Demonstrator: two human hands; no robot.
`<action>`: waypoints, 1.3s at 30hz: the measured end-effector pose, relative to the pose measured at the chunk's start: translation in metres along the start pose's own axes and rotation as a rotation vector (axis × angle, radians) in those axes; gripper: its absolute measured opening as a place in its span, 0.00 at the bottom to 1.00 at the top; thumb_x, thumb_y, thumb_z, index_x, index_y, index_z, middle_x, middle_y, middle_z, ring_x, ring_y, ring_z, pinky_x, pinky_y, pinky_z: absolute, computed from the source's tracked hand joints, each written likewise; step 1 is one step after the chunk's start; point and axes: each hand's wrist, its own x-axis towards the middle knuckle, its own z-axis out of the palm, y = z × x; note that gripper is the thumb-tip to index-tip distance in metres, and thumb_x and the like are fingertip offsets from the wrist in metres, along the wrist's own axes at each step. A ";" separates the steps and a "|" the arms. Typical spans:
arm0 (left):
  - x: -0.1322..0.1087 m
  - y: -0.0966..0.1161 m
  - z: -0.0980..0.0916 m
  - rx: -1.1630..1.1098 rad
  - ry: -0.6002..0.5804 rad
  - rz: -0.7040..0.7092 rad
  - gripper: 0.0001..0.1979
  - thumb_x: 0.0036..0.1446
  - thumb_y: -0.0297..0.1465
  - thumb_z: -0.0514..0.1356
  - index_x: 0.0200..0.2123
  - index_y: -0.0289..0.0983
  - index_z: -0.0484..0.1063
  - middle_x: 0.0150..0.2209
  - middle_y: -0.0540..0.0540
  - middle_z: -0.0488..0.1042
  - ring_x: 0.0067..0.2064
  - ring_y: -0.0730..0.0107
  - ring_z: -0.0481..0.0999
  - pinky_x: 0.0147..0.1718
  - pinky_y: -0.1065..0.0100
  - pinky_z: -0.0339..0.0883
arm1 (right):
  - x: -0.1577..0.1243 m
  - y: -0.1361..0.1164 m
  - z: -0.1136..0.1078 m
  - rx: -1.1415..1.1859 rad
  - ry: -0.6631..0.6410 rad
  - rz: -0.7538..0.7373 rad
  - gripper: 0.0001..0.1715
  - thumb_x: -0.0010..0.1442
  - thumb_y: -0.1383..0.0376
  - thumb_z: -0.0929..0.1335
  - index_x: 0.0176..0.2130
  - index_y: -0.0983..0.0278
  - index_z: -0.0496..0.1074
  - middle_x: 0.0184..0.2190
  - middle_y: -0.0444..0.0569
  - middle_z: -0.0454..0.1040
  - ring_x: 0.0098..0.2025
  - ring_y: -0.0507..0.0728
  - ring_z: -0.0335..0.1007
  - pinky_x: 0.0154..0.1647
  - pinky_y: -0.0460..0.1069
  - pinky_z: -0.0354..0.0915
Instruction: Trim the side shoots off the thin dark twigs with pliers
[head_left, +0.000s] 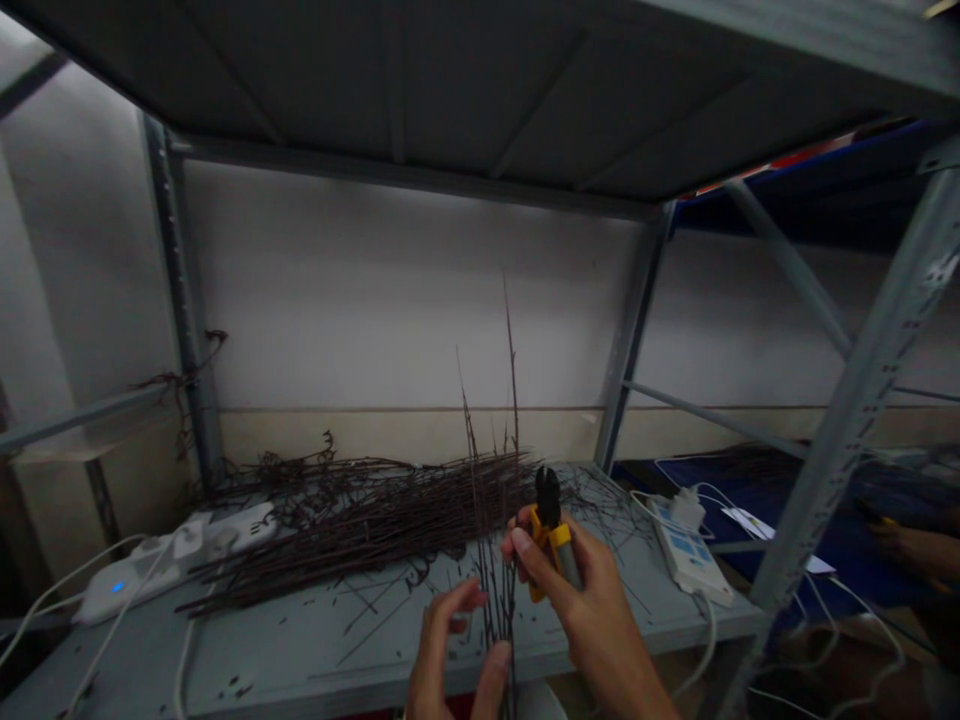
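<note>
From the head camera I look down at a grey shelf [285,650] inside a metal rack.

My left hand [450,655] is low in the middle of the picture. It is half curled. Its thumb and fingers pinch a bunch of thin stems [496,600] near the bottom end. The bunch stands almost straight up, and its longest tips poke high in front of the pale wall [390,300].

My right hand [581,590] is just beside it, on the right. It is closed around the cutters [550,520], which have yellow handles and a dark nose that points up. The nose is close to the bunch, but I cannot tell if it touches it. I cannot tell how wide the blades are apart.

Behind both hands lies a big pile of dark stems [360,515], lying flat across the shelf. Small bits are spread over the shelf near me.

A white power strip [217,535] with cords sits on the left, touching the edge of the pile. Another power strip [686,550] sits on the right. Far to the right, past the rack post [847,420], I see another person's hand [911,545].

What could go wrong, I think:
- The pinch looks loose, so stems could slip and fall.
- The blades are near my left fingers, so a careless squeeze could nip them.
- The picture is dim, so I could misjudge where the blades sit.
- The long tips could poke toward my face.
</note>
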 end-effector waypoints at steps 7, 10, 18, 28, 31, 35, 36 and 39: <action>0.029 0.035 0.027 -0.029 -0.020 0.027 0.14 0.53 0.43 0.69 0.37 0.41 0.84 0.32 0.43 0.82 0.33 0.59 0.78 0.37 0.66 0.73 | 0.002 0.002 0.000 -0.154 0.010 -0.085 0.20 0.60 0.51 0.71 0.45 0.62 0.76 0.41 0.55 0.81 0.45 0.65 0.77 0.47 0.56 0.72; 0.033 0.038 0.020 -0.023 -0.058 0.033 0.18 0.55 0.43 0.68 0.45 0.40 0.83 0.31 0.44 0.81 0.32 0.61 0.78 0.36 0.67 0.73 | 0.012 0.002 -0.016 -0.393 -0.056 -0.292 0.15 0.63 0.57 0.69 0.48 0.60 0.74 0.44 0.54 0.80 0.46 0.64 0.76 0.48 0.55 0.72; 0.033 0.044 0.010 -0.002 -0.029 0.028 0.17 0.58 0.42 0.66 0.47 0.41 0.82 0.31 0.47 0.76 0.34 0.63 0.75 0.39 0.69 0.69 | 0.041 -0.004 -0.047 -1.130 -0.194 -0.812 0.28 0.53 0.76 0.66 0.54 0.64 0.69 0.48 0.56 0.76 0.50 0.67 0.69 0.52 0.62 0.65; 0.034 0.042 0.004 -0.129 -0.056 -0.045 0.19 0.56 0.45 0.67 0.45 0.39 0.82 0.28 0.48 0.72 0.32 0.66 0.73 0.35 0.71 0.69 | 0.055 -0.017 -0.047 -1.212 -0.201 -1.062 0.33 0.49 0.76 0.65 0.56 0.68 0.70 0.45 0.57 0.76 0.49 0.67 0.67 0.51 0.61 0.62; 0.033 0.045 0.003 -0.191 -0.081 -0.084 0.21 0.55 0.46 0.67 0.45 0.38 0.81 0.28 0.49 0.71 0.31 0.66 0.73 0.34 0.69 0.71 | 0.059 -0.017 -0.048 -1.188 -0.211 -1.094 0.34 0.49 0.76 0.65 0.56 0.68 0.69 0.45 0.58 0.76 0.47 0.67 0.67 0.50 0.62 0.64; 0.032 0.051 0.001 -0.238 -0.098 -0.111 0.20 0.55 0.45 0.67 0.45 0.38 0.81 0.27 0.50 0.70 0.30 0.68 0.73 0.33 0.70 0.71 | 0.067 -0.014 -0.050 -1.149 -0.220 -1.118 0.34 0.49 0.76 0.66 0.57 0.71 0.68 0.45 0.59 0.75 0.47 0.67 0.66 0.48 0.63 0.64; 0.032 0.052 0.001 -0.248 -0.101 -0.119 0.20 0.56 0.45 0.67 0.45 0.38 0.80 0.27 0.50 0.70 0.31 0.68 0.74 0.33 0.71 0.71 | 0.068 -0.013 -0.050 -1.144 -0.224 -1.117 0.35 0.49 0.76 0.66 0.57 0.71 0.67 0.45 0.59 0.75 0.47 0.67 0.66 0.48 0.63 0.64; 0.033 0.052 0.000 -0.272 -0.114 -0.136 0.21 0.56 0.46 0.67 0.46 0.38 0.80 0.27 0.50 0.70 0.31 0.67 0.75 0.33 0.71 0.71 | 0.070 -0.010 -0.052 -1.125 -0.245 -1.121 0.35 0.50 0.76 0.66 0.58 0.71 0.66 0.45 0.59 0.74 0.47 0.67 0.65 0.48 0.63 0.64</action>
